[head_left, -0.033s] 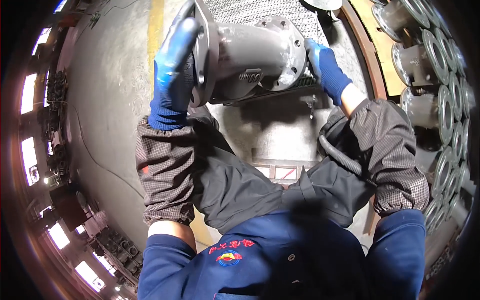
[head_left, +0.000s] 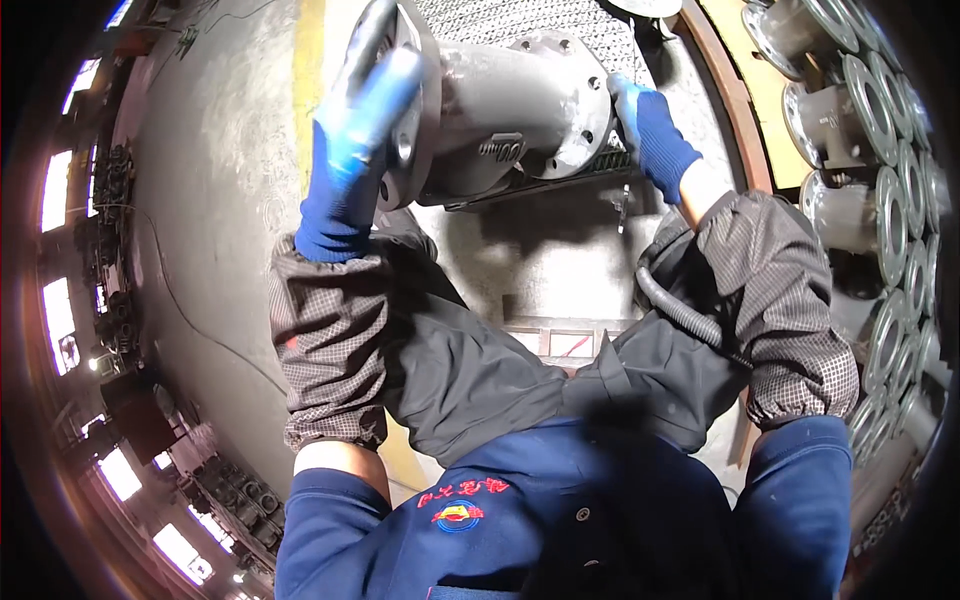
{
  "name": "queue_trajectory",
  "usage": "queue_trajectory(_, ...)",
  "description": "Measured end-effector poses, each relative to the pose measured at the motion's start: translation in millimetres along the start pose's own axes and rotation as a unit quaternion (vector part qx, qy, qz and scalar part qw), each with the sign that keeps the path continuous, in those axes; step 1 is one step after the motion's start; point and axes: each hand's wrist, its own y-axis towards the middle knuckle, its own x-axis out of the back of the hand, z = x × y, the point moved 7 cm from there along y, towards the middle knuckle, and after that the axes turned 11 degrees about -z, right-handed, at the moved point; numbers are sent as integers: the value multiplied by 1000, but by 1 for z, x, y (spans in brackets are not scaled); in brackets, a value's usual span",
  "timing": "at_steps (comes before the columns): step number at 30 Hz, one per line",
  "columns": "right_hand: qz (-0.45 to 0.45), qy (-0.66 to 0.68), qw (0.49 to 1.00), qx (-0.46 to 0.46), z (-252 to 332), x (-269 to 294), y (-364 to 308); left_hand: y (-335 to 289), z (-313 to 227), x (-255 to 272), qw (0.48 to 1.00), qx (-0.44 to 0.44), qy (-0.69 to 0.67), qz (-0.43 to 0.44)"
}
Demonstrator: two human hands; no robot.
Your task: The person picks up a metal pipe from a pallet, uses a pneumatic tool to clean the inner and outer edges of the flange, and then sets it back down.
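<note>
A grey flanged pipe casting (head_left: 500, 100) lies on its side on a textured metal plate (head_left: 465, 22) in front of me, a broad flange at its left end and a smaller one at its right. My left hand (head_left: 365, 125), in a blue glove with a paler coated palm, grips the rim of the left flange. On the other side my right hand (head_left: 650, 130), gloved in the same blue, holds the edge of the right flange; its fingertips are partly hidden against the metal. Bolt holes show in both flanges.
Several similar flanged castings (head_left: 845, 120) are stacked along the right, beside a brown metal rail (head_left: 735, 95). A ribbed grey hose (head_left: 680, 305) runs by my right leg. At the far left, a thin cable (head_left: 190, 315) crosses the concrete floor (head_left: 220, 170).
The left flange and my left hand have shifted slightly to the right. My right hand stays at the right flange, almost unmoved.
</note>
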Motion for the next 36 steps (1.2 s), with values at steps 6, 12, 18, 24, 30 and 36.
queue_trajectory(6, 30, -88, 952, 292, 16, 0, 20, 5, 0, -16, 980, 25, 195, 32)
queue_trajectory(12, 80, 157, 984, -16, 19, -8, 17, 34, 4, -4, 990, -18, 138, -25)
queue_trajectory(18, 45, 137, 984, 100, 33, -8, 0, 51, 22, 2, 987, 152, -14, -54)
queue_trajectory(24, 82, 139, 987, 10, 31, -31, -17, 53, 58, 42, 979, 178, -11, -97)
queue_trajectory(30, 79, 104, 985, 116, 56, -34, -22, 38, 77, 74, 942, 287, 25, -172)
queue_trajectory(36, 63, 143, 977, 142, 61, -43, -20, 34, 113, 85, 923, 338, -73, -171)
